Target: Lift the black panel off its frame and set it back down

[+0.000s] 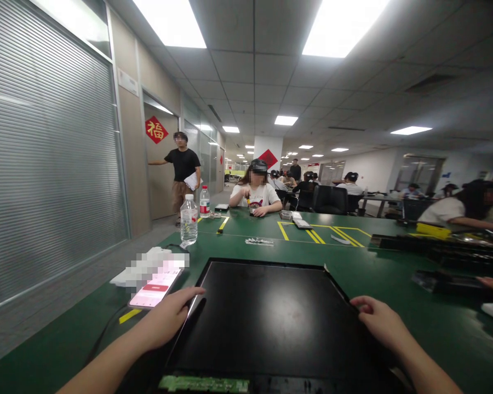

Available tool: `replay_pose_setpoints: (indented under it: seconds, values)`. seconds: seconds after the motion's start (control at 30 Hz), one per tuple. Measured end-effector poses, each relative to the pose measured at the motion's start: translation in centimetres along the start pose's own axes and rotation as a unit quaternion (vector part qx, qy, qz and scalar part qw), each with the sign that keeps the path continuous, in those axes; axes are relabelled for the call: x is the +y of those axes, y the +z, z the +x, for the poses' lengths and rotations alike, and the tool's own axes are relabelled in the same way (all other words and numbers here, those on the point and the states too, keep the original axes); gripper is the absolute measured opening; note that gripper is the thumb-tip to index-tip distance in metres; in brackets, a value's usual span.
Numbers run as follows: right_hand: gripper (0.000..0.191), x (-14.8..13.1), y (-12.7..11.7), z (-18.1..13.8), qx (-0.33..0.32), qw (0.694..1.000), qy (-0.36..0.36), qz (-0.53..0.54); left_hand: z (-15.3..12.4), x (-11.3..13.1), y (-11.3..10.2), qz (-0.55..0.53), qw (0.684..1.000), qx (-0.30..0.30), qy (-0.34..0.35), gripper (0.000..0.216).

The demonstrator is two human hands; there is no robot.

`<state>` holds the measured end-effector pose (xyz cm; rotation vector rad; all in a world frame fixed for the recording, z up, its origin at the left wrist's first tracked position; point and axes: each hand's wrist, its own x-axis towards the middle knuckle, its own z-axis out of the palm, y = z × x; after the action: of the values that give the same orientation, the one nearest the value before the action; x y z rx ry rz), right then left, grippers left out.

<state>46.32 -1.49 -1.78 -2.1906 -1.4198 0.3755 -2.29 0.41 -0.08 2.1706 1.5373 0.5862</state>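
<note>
A large black LCD screen panel lies in front of me, its glossy face up and reflecting a ceiling light. Along its near edge runs a green circuit board strip. My left hand grips the panel's left edge, with one finger reaching over the frame and the others partly hidden. On the opposite side, my right hand has its fingers curled at the right edge. A lit phone rests just beyond my left hand.
The green table carries yellow tape marks. A water bottle and a red-capped bottle stand at the back left. Dark frame parts lie at the right. A co-worker sits opposite; another person stands by a door.
</note>
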Motion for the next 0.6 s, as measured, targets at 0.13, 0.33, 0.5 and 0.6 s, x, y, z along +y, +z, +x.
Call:
replay_pose_setpoints:
  seconds: [0.13, 0.33, 0.5, 0.6]
  values:
    - [0.035, 0.2, -0.1, 0.1, 0.004, 1.0, -0.008, 0.005, 0.2, 0.2, -0.2, -0.032, 0.999, 0.007, -0.011, 0.05]
    - [0.037, 0.7, -0.3, 0.4, 0.004, 1.0, -0.009, 0.002, 0.3, 1.5, -0.9, -0.159, 0.986, 0.033, -0.024, 0.045]
    - [0.036, 0.6, -0.7, 0.3, 0.001, 1.0, -0.011, -0.003, 0.6, 2.3, -0.8, -0.361, 0.929, 0.018, -0.078, 0.051]
    - [0.036, 0.4, -0.8, 0.0, 0.01, 1.0, -0.014, -0.001, 0.7, 2.2, -0.6, -0.406, 0.905, 0.042, -0.121, 0.048]
